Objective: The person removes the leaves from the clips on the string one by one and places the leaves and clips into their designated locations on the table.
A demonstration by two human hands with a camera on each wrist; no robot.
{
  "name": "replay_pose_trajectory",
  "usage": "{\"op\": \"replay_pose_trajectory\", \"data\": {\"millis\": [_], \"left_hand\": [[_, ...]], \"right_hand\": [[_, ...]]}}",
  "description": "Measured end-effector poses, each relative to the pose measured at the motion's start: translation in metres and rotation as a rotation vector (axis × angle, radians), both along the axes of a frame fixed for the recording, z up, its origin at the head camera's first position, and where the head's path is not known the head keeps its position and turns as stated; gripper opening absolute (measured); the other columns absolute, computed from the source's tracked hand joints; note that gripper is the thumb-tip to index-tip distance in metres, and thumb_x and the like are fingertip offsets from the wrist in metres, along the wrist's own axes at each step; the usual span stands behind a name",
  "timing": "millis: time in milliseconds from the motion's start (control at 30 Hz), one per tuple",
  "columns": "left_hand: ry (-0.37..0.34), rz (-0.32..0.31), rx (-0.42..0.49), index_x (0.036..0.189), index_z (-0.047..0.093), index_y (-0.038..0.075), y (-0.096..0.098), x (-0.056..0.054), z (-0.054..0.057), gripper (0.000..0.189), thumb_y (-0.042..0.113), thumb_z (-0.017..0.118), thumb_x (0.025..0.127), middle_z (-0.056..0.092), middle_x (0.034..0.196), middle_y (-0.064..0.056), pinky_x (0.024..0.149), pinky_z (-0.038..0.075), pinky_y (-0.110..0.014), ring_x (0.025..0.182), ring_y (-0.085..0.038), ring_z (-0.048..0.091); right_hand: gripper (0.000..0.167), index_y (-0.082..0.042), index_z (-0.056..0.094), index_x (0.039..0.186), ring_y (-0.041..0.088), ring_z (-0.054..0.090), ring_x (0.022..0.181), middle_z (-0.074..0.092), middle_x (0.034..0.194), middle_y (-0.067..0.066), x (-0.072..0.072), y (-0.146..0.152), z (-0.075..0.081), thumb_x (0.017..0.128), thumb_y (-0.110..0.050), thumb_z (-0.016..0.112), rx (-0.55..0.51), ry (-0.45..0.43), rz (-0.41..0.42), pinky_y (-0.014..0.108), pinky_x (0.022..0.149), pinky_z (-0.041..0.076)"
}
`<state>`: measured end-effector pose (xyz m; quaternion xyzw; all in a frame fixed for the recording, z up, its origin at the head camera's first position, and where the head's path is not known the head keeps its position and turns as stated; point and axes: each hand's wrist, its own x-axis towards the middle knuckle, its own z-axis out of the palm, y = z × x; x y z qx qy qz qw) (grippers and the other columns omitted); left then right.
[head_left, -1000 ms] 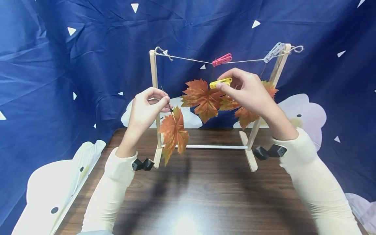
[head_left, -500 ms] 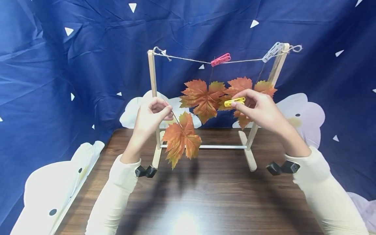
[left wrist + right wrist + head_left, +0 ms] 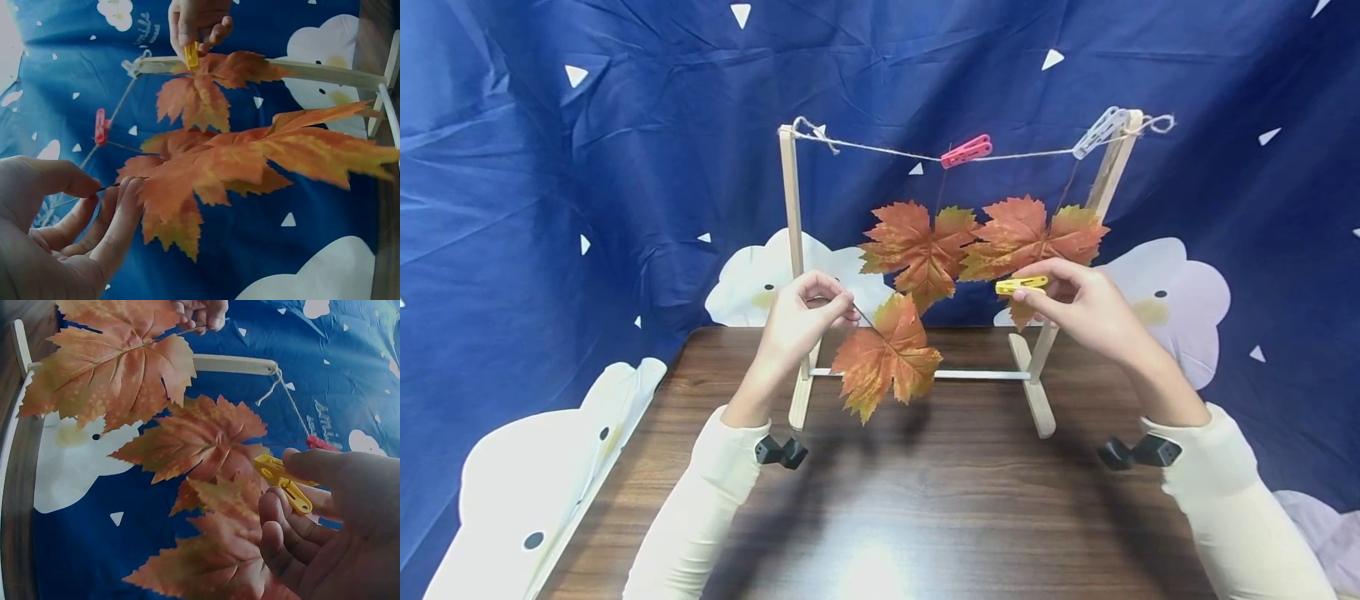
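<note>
Left hand: thumb and finger closed to a pinch on the thin stem of the held leaf. Stem end is buried between the fingertips. Leaf hangs off in front of the stand, above the surface, apart from it.

Right hand: thumb and fingers pinch the yellow clip, free of the line. Can't tell if its mouth is spread; fingers cover part of it in every view. The hand also masks the lower part of the right hanging leaf from the head camera.

Further out: middle hanging leaf is under the pink clip, right one under the pale clip, both clips on the string. Pale clip overlaps the post top; contact unclear.

Wooden stand: left post runs behind the left hand, right post behind leaf and hand, white rod partly behind the held leaf.

Wrist views are dim. Left one crops the right hand at top; right one crops the held leaf at top, a hanging leaf at bottom. Both sleeves run off the head view's lower edge.
</note>
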<state>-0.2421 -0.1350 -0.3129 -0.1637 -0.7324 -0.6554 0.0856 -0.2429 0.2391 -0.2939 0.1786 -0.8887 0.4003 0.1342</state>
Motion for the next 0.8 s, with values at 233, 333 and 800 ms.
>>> {"op": "replay_pose_trajectory", "data": {"millis": [233,333,800], "left_hand": [[-0.032,-0.028,0.057,0.097,0.063,-0.001,0.006,0.000,-0.011,0.006,-0.003,0.068,0.099,0.075,0.084,-0.006,0.078,0.068,-0.039,0.073,-0.015,0.078],[-0.041,-0.036,0.068,0.094,0.063,0.001,0.008,0.000,-0.015,0.009,-0.004,0.068,0.098,0.076,0.083,-0.008,0.079,0.067,-0.044,0.073,-0.015,0.078],[-0.171,-0.093,0.154,0.094,0.061,0.001,0.012,-0.002,-0.046,0.009,-0.007,0.064,0.098,0.077,0.086,-0.010,0.080,0.068,-0.040,0.077,-0.018,0.079]], "right_hand": [[0.029,-0.004,0.071,0.122,0.004,0.058,0.061,0.067,0.074,-0.005,-0.003,0.017,-0.014,0.095,-0.011,0.080,-0.019,-0.014,0.005,0.021,0.054,0.050],[0.030,-0.002,0.071,0.122,0.003,0.058,0.061,0.067,0.074,-0.008,-0.004,0.024,-0.021,0.095,-0.009,0.080,-0.036,-0.030,-0.004,0.021,0.053,0.049],[0.031,0.004,0.066,0.127,0.004,0.063,0.066,0.069,0.078,-0.016,-0.004,0.060,-0.054,0.101,-0.011,0.073,-0.135,-0.115,0.006,0.022,0.058,0.055]]}}
